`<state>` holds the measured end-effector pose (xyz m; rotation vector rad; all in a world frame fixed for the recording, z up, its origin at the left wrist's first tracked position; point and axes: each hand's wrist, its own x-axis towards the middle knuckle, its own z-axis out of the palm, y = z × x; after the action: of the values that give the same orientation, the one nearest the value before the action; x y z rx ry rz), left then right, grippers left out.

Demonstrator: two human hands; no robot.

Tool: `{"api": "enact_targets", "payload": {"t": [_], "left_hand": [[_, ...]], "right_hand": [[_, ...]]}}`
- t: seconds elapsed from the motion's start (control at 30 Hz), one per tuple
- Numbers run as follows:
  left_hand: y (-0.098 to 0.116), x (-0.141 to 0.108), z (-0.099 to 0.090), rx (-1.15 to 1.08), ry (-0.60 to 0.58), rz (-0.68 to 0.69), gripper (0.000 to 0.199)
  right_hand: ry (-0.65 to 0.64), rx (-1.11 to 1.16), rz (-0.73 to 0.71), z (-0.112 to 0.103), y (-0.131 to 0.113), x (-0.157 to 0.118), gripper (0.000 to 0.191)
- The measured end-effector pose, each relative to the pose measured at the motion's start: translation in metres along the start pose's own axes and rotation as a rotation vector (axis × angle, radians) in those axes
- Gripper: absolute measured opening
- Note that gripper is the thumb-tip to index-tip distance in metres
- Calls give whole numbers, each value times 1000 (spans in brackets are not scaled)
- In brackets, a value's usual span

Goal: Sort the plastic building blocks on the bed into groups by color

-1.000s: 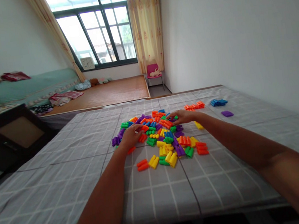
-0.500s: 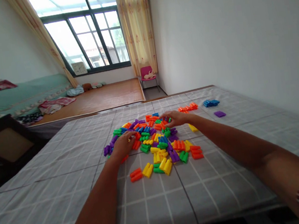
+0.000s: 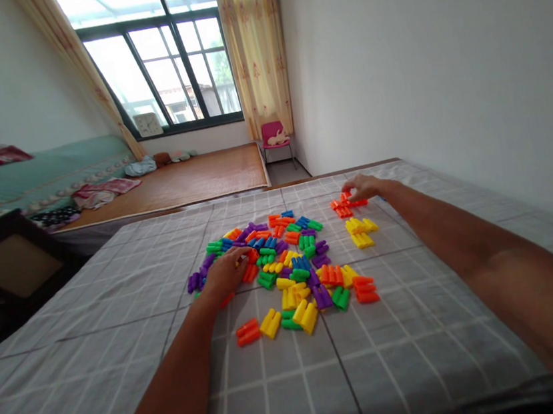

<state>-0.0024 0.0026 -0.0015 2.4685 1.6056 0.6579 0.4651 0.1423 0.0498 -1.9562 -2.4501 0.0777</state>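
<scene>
A mixed heap of plastic tube-shaped building blocks, seen in the head view, lies on the checked cloth (image 3: pixel 298 379). My left hand (image 3: pixel 227 271) rests at the heap's left side, fingers curled on an orange block (image 3: pixel 251 256); its grip is partly hidden. Farther back on the right, my right hand (image 3: pixel 365 186) pinches another orange block (image 3: pixel 346 194) at a small orange group (image 3: pixel 342 209). Just nearer to me sits a group of yellow blocks (image 3: pixel 361 231). Green blocks (image 3: pixel 266 279), purple blocks (image 3: pixel 322 295) and blue blocks (image 3: pixel 300 263) fill the heap.
Beyond the cloth's far edge is a low wooden platform (image 3: pixel 202 176). A pink chair (image 3: pixel 272 130) holding a soft toy stands by the curtain (image 3: pixel 255 55). A dark cabinet (image 3: pixel 6 267) is at the left, and a white wall (image 3: pixel 430 60) runs along the right.
My right hand has moved from the heap to the right and back, taking an orange block to the orange group. My left hand stays at the heap's left side. The yellow group is now uncovered.
</scene>
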Motion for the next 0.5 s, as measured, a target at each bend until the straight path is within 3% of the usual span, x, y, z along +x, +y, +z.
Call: {"api": "enact_targets", "payload": {"t": [0.2,0.5], "left_hand": [[1,0,-2,6,-22,-3,37],[1,-1,0,21,-14,4,35]], "right_hand": [[-110,-92,74,5,2,2,53],[-63,-113,76,1,3,-2,57]]}}
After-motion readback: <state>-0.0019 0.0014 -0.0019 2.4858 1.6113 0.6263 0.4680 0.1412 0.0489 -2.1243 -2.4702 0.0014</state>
